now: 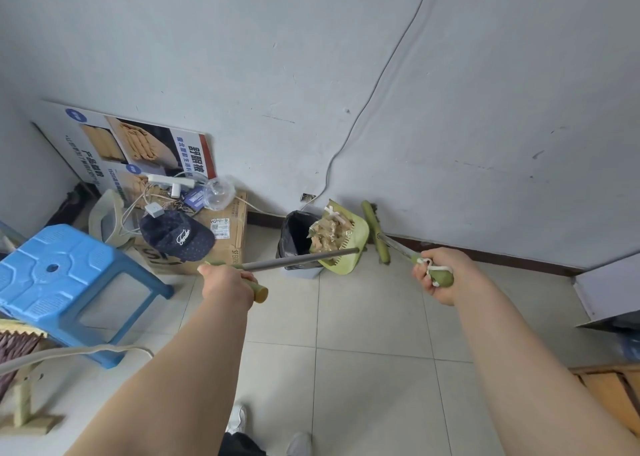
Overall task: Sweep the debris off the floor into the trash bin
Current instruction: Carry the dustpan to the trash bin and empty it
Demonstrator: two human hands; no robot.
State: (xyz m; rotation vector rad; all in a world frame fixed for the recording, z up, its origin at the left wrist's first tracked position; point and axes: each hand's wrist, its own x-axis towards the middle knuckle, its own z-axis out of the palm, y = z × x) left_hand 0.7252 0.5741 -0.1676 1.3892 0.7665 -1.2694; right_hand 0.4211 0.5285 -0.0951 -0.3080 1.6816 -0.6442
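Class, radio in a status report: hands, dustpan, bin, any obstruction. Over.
Left hand grips green long-handled dustpan, tilted, paper debris at black-lined trash bin. Right hand holds green broom against wall. Nothing blocking bin.

dustpan (341,244) blocks bin (294,237) mouth

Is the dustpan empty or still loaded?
Loaded. The dustpan is tipped toward the bin, and a heap of debris still sits in it at the bin's rim.

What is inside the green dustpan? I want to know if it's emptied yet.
The dustpan holds crumpled tan paper scraps, tipped over the trash bin. Anything beneath the pile is hidden.
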